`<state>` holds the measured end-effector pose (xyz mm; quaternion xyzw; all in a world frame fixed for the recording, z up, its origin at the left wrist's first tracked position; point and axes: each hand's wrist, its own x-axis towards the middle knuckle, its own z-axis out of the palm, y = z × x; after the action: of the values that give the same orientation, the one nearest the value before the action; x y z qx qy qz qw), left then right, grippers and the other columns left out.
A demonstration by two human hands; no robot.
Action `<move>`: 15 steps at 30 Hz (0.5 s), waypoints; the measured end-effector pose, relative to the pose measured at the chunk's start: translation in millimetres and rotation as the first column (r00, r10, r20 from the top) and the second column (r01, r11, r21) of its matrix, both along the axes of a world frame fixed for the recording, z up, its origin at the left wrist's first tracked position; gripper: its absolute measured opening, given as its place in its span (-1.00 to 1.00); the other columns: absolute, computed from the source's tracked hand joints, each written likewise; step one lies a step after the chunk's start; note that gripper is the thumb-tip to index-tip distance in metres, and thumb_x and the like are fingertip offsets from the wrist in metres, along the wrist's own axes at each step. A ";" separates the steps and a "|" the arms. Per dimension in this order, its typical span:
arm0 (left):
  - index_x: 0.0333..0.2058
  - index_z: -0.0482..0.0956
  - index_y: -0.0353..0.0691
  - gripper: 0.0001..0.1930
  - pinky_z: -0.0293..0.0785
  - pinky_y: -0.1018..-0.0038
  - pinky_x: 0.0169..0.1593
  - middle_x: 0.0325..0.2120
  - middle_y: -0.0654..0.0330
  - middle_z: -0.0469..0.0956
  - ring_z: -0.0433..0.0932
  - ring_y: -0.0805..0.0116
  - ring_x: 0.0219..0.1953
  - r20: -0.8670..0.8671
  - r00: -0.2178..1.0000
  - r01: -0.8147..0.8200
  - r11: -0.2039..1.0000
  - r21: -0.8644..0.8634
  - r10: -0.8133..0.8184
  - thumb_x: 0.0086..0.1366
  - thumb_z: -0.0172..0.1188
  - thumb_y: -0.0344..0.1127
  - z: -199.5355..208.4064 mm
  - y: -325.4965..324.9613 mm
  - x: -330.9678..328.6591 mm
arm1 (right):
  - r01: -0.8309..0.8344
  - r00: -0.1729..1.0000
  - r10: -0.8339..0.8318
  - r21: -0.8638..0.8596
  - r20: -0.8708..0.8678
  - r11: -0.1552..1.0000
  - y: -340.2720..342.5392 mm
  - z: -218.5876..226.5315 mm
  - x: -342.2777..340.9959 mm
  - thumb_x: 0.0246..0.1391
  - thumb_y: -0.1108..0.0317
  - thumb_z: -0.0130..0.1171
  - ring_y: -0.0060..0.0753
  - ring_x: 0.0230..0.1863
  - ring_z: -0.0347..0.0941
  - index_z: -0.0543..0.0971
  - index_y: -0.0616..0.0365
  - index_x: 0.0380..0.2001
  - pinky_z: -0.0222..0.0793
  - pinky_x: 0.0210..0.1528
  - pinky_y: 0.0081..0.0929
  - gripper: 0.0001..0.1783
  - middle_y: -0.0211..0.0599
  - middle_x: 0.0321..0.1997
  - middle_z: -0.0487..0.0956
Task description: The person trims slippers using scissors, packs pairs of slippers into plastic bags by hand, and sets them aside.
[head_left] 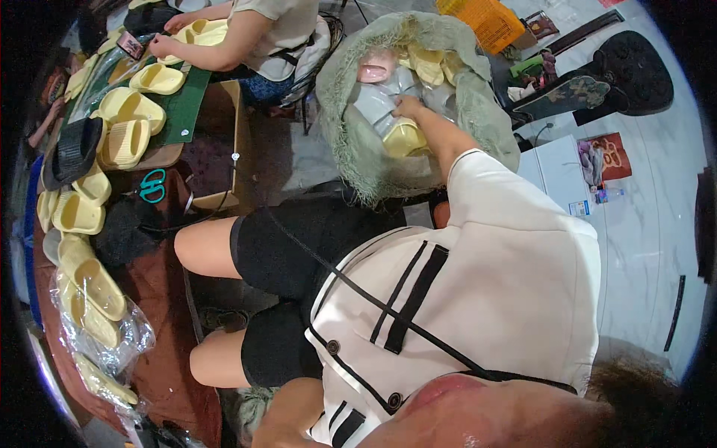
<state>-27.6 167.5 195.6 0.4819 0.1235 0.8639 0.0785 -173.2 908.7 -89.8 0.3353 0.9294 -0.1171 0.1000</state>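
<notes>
My right arm reaches into a large pale green woven sack (347,168) filled with slippers. Down among them, my right hand (407,107) is closed, its fingers curled at the edge of a white slipper (372,107). A yellow slipper (405,139) lies just below that hand, a pink slipper (376,66) sits at the sack's far left, and more yellow slippers (426,63) rest at its far side. Of my left arm only a bent part shows at the lower edge; the left hand is out of sight.
Left of me, a table with a brown cloth (160,299) bears yellow slippers (81,212), some in clear plastic bags (134,336), a black slipper (73,153) and teal scissors (153,186). Another person (254,37) handles yellow slippers beyond a cardboard box (237,142). An orange crate (482,24) stands behind the sack.
</notes>
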 end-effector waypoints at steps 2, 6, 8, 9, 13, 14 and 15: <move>-0.66 0.42 -0.27 -0.61 0.34 0.26 -0.50 -0.69 0.16 0.39 0.37 0.23 -0.67 0.028 1.000 0.003 0.997 -0.074 -0.001 0.35 0.05 -0.24 -3.7 -3.2 -5.8 | -0.064 0.997 0.064 -0.009 0.039 0.998 -21.6 -12.2 -13.8 -0.30 -0.02 0.41 -0.09 0.05 0.60 0.68 0.06 -0.14 0.47 0.14 -0.20 -0.40 -0.13 0.01 0.68; -0.53 0.53 -0.31 -0.70 0.38 0.24 -0.48 -0.62 0.10 0.47 0.44 0.18 -0.62 -0.388 0.908 0.184 0.982 0.029 -0.159 0.33 0.05 -0.25 -15.4 0.8 -26.1 | -0.106 0.972 0.080 0.108 0.223 0.988 -57.1 -13.5 -27.5 -0.11 0.00 0.30 -0.05 0.18 0.56 0.71 0.09 -0.02 0.46 0.20 -0.15 -0.41 -0.08 0.14 0.63; -0.49 0.56 -0.32 -0.72 0.40 0.23 -0.47 -0.60 0.08 0.49 0.48 0.16 -0.60 -0.412 0.876 0.289 0.957 0.033 -0.251 0.32 0.05 -0.27 -17.3 -1.1 -26.0 | -0.086 0.981 0.061 0.132 0.183 0.987 -64.6 -12.2 -25.5 -0.10 -0.01 0.28 -0.04 0.13 0.59 0.71 0.10 -0.04 0.48 0.18 -0.15 -0.42 -0.06 0.11 0.64; -0.50 0.57 -0.33 -0.72 0.40 0.22 -0.47 -0.58 0.09 0.51 0.51 0.15 -0.57 -0.334 0.897 0.300 0.954 -0.021 -0.289 0.31 0.05 -0.27 -13.2 0.0 -27.4 | -0.069 0.989 0.048 0.147 0.143 0.987 -67.8 -14.1 -23.6 -0.09 -0.03 0.25 -0.03 0.08 0.61 0.71 0.11 -0.05 0.49 0.16 -0.14 -0.42 -0.05 0.08 0.65; -0.52 0.58 -0.32 -0.70 0.44 0.23 -0.45 -0.56 0.13 0.54 0.56 0.17 -0.52 -0.120 0.982 0.152 0.988 0.032 -0.147 0.31 0.04 -0.26 -9.9 4.3 -9.4 | -0.220 0.966 0.172 0.263 0.194 0.939 -26.9 0.6 -12.2 -0.15 -0.15 0.28 0.01 0.01 0.62 0.71 0.13 -0.07 0.53 0.08 -0.14 -0.33 -0.02 -0.04 0.69; -0.52 0.57 -0.31 -0.70 0.44 0.23 -0.45 -0.55 0.14 0.54 0.57 0.18 -0.51 -0.068 0.994 0.089 0.995 0.054 -0.085 0.31 0.04 -0.26 -8.0 5.3 -10.2 | -0.215 0.968 0.167 0.272 0.190 0.938 -18.8 5.6 -10.6 -0.15 -0.15 0.28 0.01 0.01 0.62 0.71 0.13 -0.07 0.53 0.08 -0.14 -0.33 -0.02 -0.04 0.69; -0.52 0.57 -0.30 -0.71 0.46 0.25 -0.45 -0.53 0.13 0.57 0.57 0.19 -0.52 -0.198 0.975 0.112 0.993 0.026 -0.105 0.31 0.04 -0.26 3.5 7.5 -28.5 | -0.141 0.986 0.112 0.245 0.126 0.959 -15.3 11.7 -10.8 -0.28 -0.05 0.40 -0.02 -0.05 0.63 0.71 0.12 -0.12 0.54 0.04 -0.21 -0.36 -0.03 -0.08 0.70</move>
<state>-56.0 175.0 199.1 0.5720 0.0882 0.8089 0.1041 -183.9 893.4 -78.1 0.2912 0.9493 0.0277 0.1152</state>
